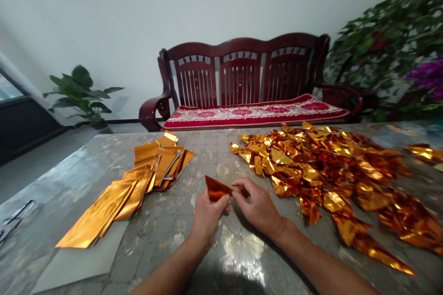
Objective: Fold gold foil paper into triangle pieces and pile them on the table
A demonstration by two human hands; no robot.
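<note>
Between my two hands, above the middle of the table, is a piece of shiny gold foil paper folded to a pointed shape. My left hand grips its lower side, thumb pressed on the front. The fingertips of my right hand pinch the foil paper's right corner. A fanned stack of flat gold foil sheets lies to the left of my hands. On the right spreads a large heap of folded gold foil pieces, crumpled and pointed.
The table has a patterned, glossy cover. A pale sheet lies partly under the foil stack, and a dark-framed object sits at the left edge. Behind stand a wooden bench with a red cover, a potted plant and tall foliage.
</note>
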